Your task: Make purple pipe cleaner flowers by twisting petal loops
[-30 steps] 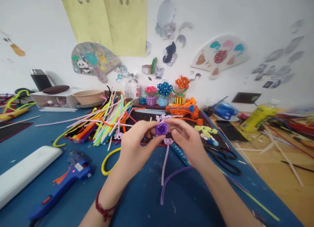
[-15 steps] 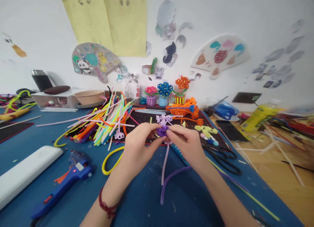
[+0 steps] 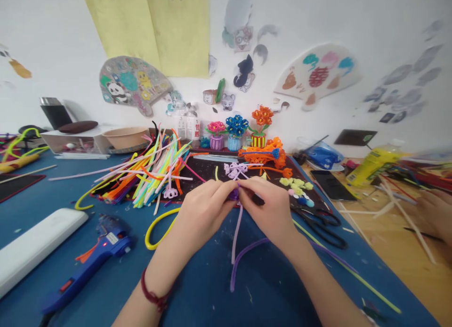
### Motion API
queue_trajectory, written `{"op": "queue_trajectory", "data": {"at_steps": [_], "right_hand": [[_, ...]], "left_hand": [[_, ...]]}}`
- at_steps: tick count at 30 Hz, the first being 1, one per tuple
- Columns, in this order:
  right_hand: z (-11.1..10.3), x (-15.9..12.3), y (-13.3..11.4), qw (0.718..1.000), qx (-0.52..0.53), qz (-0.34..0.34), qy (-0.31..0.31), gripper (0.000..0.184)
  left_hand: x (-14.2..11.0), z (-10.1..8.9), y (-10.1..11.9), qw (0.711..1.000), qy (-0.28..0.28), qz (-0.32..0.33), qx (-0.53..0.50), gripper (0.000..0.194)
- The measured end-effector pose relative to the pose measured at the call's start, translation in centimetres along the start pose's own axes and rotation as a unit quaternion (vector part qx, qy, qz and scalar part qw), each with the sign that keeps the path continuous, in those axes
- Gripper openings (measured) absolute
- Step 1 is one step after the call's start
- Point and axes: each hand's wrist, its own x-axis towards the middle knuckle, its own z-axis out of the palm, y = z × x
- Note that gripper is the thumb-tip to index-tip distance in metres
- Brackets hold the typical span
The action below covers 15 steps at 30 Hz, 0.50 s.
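A smooth blue tabletop (image 3: 208, 289) is spread beneath. Over it, the left hand (image 3: 203, 207) and right hand (image 3: 271, 207) are held at eight and four o'clock, both narrowed to a pinch. Towards six o'clock, a long, fuzzy, curved purple pipe cleaner (image 3: 243, 254) is laid, a straighter lilac pipe-cleaner stem (image 3: 236, 236) being seen nearer the grip. Between the hands, equally near both, a small, fuzzy, deep-purple pipe-cleaner piece (image 3: 233, 194) is gripped, its long axis hidden.

Craft workspace, seemingly: glue gun (image 3: 92, 263) toward worktop's (image 3: 208, 280) front left, pipe cleaners (image 3: 155, 171) heaped behind, potted craft flowers (image 3: 237, 126) along back edge.
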Motion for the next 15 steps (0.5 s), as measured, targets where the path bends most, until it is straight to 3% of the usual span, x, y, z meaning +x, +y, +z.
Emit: {"op": "queue_trajectory", "data": {"at_steps": [6, 11, 15], "right_hand": [[-0.19, 0.10, 0.07, 0.997, 0.061, 0.038, -0.004, 0.017], [-0.28, 0.21, 0.33, 0.984, 0.148, 0.101, -0.018, 0.015], [-0.01, 0.08, 0.33, 0.992, 0.105, 0.067, -0.008, 0.014]], "left_hand": [[-0.12, 0.17, -0.03, 0.998, 0.039, -0.039, -0.009, 0.020], [0.39, -0.33, 0.41, 0.990, 0.069, -0.089, -0.081, 0.022], [0.78, -0.63, 0.63, 0.986, 0.061, -0.106, -0.112, 0.022]]}}
